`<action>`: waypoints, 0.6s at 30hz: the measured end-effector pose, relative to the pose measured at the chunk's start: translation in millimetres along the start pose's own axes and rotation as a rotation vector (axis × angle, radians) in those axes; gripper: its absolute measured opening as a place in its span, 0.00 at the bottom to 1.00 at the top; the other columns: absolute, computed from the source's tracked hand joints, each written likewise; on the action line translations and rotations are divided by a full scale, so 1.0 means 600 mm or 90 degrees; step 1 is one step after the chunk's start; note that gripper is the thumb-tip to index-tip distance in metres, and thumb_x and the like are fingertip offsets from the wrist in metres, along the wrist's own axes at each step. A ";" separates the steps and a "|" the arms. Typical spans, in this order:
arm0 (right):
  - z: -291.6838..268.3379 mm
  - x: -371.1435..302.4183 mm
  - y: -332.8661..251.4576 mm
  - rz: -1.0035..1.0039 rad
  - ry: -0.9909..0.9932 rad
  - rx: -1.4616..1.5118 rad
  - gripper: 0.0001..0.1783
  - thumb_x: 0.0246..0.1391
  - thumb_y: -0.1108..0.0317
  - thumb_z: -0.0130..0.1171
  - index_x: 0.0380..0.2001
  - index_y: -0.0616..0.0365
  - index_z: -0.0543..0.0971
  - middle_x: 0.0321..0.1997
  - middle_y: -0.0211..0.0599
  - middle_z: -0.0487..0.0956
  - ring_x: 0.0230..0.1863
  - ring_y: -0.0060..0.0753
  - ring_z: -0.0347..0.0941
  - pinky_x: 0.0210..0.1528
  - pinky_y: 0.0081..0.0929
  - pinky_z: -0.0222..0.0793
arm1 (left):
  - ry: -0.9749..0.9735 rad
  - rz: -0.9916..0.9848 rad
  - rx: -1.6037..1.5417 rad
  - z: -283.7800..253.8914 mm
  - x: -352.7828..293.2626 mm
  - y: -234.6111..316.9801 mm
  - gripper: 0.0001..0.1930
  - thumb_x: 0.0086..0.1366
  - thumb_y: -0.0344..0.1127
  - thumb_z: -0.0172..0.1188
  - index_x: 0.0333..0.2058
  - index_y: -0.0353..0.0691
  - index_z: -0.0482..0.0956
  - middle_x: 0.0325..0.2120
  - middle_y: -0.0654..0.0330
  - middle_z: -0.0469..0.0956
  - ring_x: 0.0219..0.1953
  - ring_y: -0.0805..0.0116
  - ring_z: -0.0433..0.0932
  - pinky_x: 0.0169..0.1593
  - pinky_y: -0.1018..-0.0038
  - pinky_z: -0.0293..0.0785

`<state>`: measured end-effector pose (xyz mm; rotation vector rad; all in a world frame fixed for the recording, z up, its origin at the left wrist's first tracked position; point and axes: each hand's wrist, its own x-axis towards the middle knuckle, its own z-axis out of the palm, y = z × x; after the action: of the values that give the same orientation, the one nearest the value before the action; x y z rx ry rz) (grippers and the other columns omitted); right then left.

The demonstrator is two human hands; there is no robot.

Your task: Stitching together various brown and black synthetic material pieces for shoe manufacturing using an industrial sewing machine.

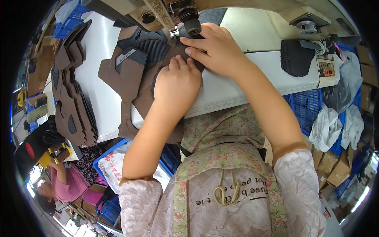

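Note:
A brown panel piece (pixel 108 79) with a black ribbed patch (pixel 152 49) and a small label strip lies on the white sewing table (pixel 100 114). Its far part sits by the presser foot (pixel 174 32) of a sewing machine (pixel 252 10). My left hand (pixel 177 81) rests on the panel, fingertips close together and pressed down on it; the thumb is hidden. Just right of the presser foot, my right hand (pixel 221 49) lies flat over the work, its thumb and forefinger apart. What is under both palms cannot be seen.
Stacked brown cut pieces (pixel 73 94) line the table's left side. Black pieces (pixel 297 58) lie at the right. Blue crates (pixel 306 108) with plastic bags stand beyond the right edge, and another blue crate (pixel 102 168) is below left. Another person (pixel 77 181) sits at far left.

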<state>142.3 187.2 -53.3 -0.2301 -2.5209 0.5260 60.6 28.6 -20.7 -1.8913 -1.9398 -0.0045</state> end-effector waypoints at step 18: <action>0.006 -0.012 -0.006 -0.051 -0.013 -0.083 0.20 0.57 0.55 0.59 0.51 0.49 0.81 0.56 0.31 0.76 0.60 0.37 0.69 0.56 0.37 0.68 | -0.015 -0.021 -0.008 0.009 -0.005 0.004 0.16 0.50 0.30 0.60 0.37 0.25 0.81 0.36 0.39 0.83 0.40 0.51 0.83 0.31 0.70 0.79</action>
<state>146.2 180.7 -57.9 -0.1725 -2.5747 0.3347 61.3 27.8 -27.4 -1.8753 -1.9910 -0.0048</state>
